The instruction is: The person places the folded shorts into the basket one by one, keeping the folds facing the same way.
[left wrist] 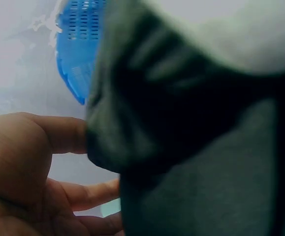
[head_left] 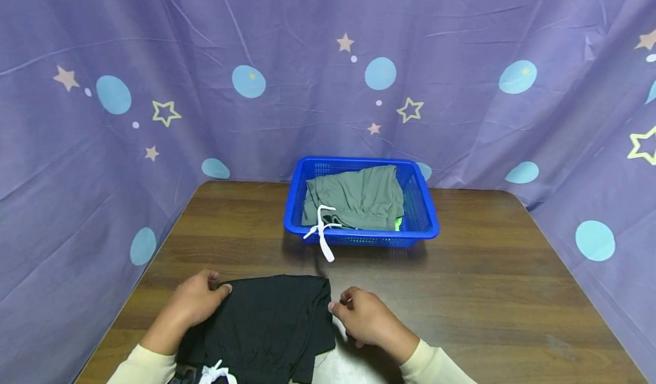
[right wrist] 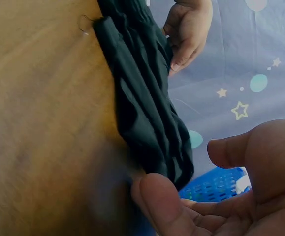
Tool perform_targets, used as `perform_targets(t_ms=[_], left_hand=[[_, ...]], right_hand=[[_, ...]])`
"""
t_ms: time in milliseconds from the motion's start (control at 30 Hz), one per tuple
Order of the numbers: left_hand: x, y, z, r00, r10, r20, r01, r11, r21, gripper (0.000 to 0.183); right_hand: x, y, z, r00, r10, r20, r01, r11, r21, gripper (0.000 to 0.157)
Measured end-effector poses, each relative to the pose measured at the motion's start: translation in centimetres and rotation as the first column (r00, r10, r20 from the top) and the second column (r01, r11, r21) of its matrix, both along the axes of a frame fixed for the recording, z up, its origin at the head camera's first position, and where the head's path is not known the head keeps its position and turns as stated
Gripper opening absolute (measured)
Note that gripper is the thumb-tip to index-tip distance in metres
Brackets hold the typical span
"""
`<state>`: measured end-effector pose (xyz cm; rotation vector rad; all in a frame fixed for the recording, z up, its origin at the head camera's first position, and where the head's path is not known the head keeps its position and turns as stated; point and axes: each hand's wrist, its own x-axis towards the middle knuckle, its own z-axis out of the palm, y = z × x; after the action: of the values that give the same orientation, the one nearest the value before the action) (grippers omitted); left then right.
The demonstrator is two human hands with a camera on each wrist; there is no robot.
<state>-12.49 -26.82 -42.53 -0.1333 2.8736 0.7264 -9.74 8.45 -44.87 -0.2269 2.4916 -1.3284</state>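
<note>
Folded black shorts (head_left: 266, 321) with a white drawstring (head_left: 216, 374) lie at the front of the table. At their upper left corner my left hand (head_left: 197, 297) pinches the cloth, thumb on top; the left wrist view shows its other fingers partly hidden behind the fabric. My right hand (head_left: 366, 318) is beside the right edge, fingers bent loosely. A gap shows between thumb and fingers in the right wrist view, with the end of the shorts (right wrist: 152, 118) close to the fingertips.
Behind the shorts, a blue plastic basket (head_left: 429, 231) stands near the table's back edge. Inside lies a folded grey-green garment (head_left: 359, 196), its white drawstring (head_left: 324, 241) hanging over the front rim. A purple patterned curtain (head_left: 318, 88) surrounds the wooden table (head_left: 487, 293).
</note>
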Motion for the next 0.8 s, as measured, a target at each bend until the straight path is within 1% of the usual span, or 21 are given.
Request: perform_targets(t_ms=[200,333,433,500,600,800], left_hand=[[0.4,0.1,-0.3,1.0,0.013,0.026,-0.013,1.0,0.001,0.056],[0.6,0.2,-0.3,1.0,-0.004,0.029,0.005,0.999,-0.037,0.054],[0.8,0.3,-0.3,0.999,-0.025,0.031,0.027,0.998,-0.05,0.055],[0.9,0.5,-0.4,0.999,-0.031,0.037,0.033,0.999,-0.039,0.057],[1.0,0.8,-0.6,0.998,-0.045,0.052,0.046,0.999,-0.005,0.062],[1.0,1.6,-0.9,0.993,-0.081,0.086,0.076,0.995,0.066,0.066]], right_hand=[[0.4,-0.8,-0.3,1.0,0.01,0.024,-0.009,1.0,-0.018,0.039],[0.5,-1.3,-0.5,0.999,0.025,0.042,-0.024,1.0,-0.015,0.037],[0.6,-1.5,-0.7,0.998,0.034,0.057,-0.033,0.999,-0.018,0.039],[0.7,-1.6,-0.8,0.997,0.044,0.057,-0.043,0.999,-0.018,0.042],[0.7,-1.7,-0.9,0.998,0.06,0.035,-0.06,0.998,-0.006,0.043],[0.6,-2.0,-1.0,0.995,0.092,-0.035,-0.089,0.993,0.08,0.038]])
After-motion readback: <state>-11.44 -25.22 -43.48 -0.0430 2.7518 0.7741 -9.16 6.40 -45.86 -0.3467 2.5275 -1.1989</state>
